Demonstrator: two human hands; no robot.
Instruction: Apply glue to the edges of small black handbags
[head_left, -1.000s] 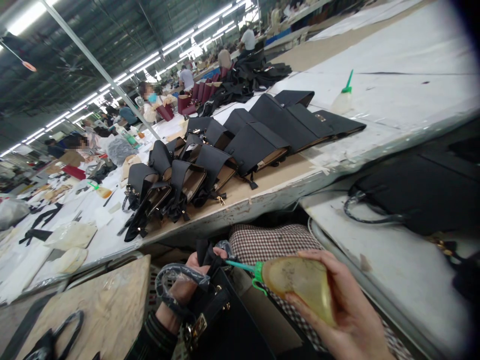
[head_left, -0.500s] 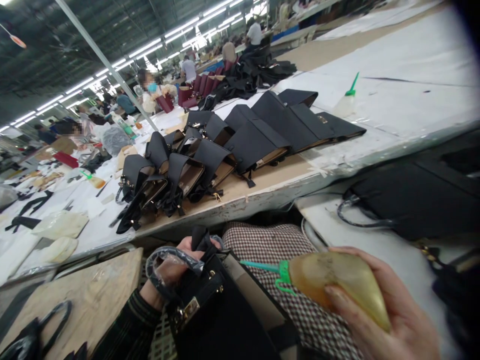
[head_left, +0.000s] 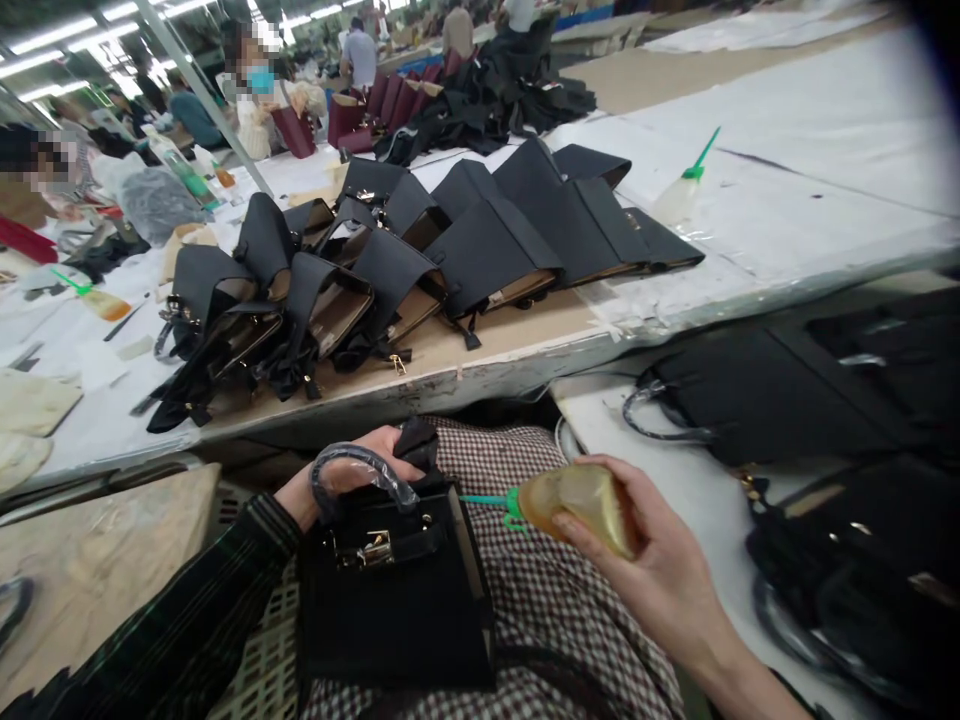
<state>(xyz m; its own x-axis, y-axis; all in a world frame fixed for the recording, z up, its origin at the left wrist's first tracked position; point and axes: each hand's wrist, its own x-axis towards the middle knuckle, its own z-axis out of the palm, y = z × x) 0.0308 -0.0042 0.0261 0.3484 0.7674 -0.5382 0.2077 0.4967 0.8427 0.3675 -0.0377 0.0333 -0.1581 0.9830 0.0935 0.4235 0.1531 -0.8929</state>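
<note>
A black handbag with a gold clasp and a plastic-wrapped handle rests on my lap, over checked cloth. My left hand reaches behind the wrapped handle and grips the bag's top edge by a black fabric piece. In my right hand is a squeeze bottle of amber liquid, tipped on its side. Its green nozzle points left, and the tip is at the bag's upper right edge; whether it touches cannot be told.
Rows of black bag pieces stand on the long white table. Another green-tipped bottle is beyond them. More black bags lie at right, a wooden board at left. A masked person works across the table.
The view has shifted, and the bag now sits more upright, its clasp side facing me. My right hand and the bottle have moved left, nozzle still near the bag's edge.
</note>
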